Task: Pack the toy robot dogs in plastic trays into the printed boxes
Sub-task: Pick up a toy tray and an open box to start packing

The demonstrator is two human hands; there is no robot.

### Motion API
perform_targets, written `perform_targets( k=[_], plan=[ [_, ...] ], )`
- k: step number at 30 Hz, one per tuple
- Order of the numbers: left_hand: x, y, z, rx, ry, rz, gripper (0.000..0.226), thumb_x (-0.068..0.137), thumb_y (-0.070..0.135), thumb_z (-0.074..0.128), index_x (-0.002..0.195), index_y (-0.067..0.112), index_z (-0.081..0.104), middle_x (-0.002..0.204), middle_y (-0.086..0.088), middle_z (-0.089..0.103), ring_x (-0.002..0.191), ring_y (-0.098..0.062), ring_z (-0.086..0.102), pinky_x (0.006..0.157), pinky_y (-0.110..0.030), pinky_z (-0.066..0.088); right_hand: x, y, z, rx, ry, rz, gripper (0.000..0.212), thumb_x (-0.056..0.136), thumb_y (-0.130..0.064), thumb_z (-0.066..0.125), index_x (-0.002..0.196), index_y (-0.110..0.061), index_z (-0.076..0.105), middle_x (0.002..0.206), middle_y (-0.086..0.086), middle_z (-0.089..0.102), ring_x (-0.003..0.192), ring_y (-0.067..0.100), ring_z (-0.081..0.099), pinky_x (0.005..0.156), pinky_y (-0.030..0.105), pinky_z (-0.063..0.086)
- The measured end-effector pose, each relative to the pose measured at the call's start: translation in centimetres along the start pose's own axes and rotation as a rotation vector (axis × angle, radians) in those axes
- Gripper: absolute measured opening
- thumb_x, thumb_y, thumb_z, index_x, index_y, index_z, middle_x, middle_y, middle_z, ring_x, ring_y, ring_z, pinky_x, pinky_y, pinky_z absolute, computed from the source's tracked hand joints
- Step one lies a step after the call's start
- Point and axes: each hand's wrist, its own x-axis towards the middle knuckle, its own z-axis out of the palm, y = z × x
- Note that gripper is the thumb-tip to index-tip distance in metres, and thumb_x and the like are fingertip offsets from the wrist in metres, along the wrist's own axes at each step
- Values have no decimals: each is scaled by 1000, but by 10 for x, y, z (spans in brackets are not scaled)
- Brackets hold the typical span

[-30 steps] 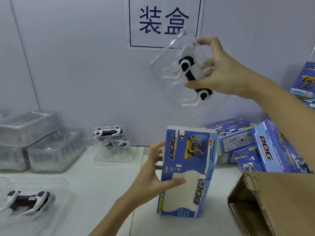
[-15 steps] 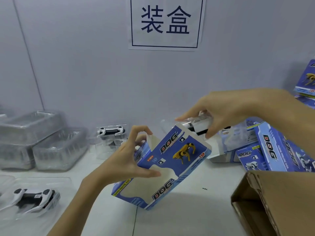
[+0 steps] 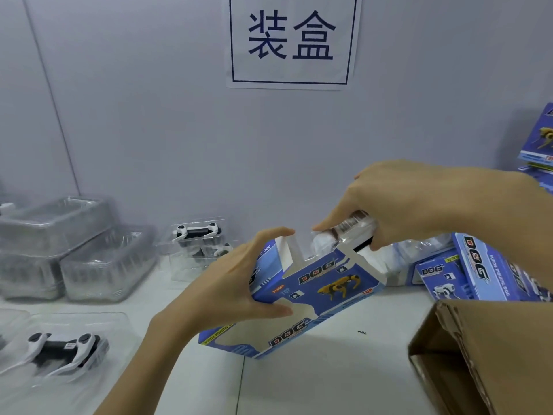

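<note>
White toy robot dog in its clear plastic tray (image 3: 344,235) now sits lower in the tilted blue printed box (image 3: 314,298).
Right hand (image 3: 413,205) pinches the tray from above; left hand (image 3: 236,286) grips the box's open end.

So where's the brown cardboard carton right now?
In the head view, the brown cardboard carton sits at the bottom right corner of the table, in front of the stacked blue boxes and right of the tilted printed box.

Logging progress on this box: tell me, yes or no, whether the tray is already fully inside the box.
No. The right hand holds the tray at the open end of the printed box, much of it sticking out, while the left hand grips the box.
</note>
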Motion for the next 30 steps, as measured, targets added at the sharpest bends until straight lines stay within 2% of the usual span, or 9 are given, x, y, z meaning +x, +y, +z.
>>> perform_targets(
  k=[3,6,10,14,19,21,25,27,30],
  plan=[
    [-2,0,0,82,45,9,101,66,69,84,145,68,20,104,19,62,90,-8,57,70,-23,52,-5,0,4,77,-8,6,74,87,-31,81,135,-74,45,96,-17,67,97,14,63,85,38,56],
    [-3,5,3,90,46,109,98,69,64,86,143,68,22,128,44,46,114,7,51,85,-14,45,-1,-5,19,87,2,-33,76,90,-25,77,137,-74,42,95,-7,71,96,19,63,85,40,56],
    [1,12,9,91,32,223,76,81,59,80,142,63,35,144,30,39,107,-16,62,84,-32,54,7,-12,32,-8,11,-35,84,89,2,57,144,-62,45,104,-7,71,105,25,61,95,43,53],
    [-3,3,17,19,57,193,71,88,45,77,147,55,38,141,15,36,106,-13,58,82,-24,52,17,-19,42,-210,134,-101,76,87,0,50,142,-49,32,104,-8,71,113,17,62,127,41,17],
    [-7,-2,26,-77,204,143,69,86,47,78,146,49,45,138,11,40,124,-16,54,91,-23,51,23,-10,49,-226,393,-140,59,87,-7,52,137,-38,47,165,-6,36,147,18,38,126,47,21],
    [-7,-6,27,-144,241,119,65,86,45,78,145,49,48,139,11,41,126,-16,54,91,-25,53,22,-2,50,-16,464,-117,59,87,-24,58,143,-39,48,170,-9,22,149,17,35,122,44,29],
    [-4,-6,35,-279,360,94,59,87,37,80,137,51,51,136,4,49,124,-13,58,88,-21,55,13,21,46,681,511,19,77,79,-53,83,145,-50,44,146,-36,43,131,-18,42,108,20,38],
    [0,-4,39,-435,420,59,59,89,32,82,135,51,50,135,1,57,119,-11,63,80,-16,56,11,23,55,959,697,92,69,84,-57,77,145,-41,49,144,-23,54,132,-11,49,115,31,43],
    [4,-1,46,-743,417,-8,65,86,32,83,140,43,46,136,4,66,118,-20,70,80,-33,64,13,-1,91,1290,1034,232,60,92,-49,68,147,-35,48,145,-7,56,133,0,54,117,37,44]
  ],
)
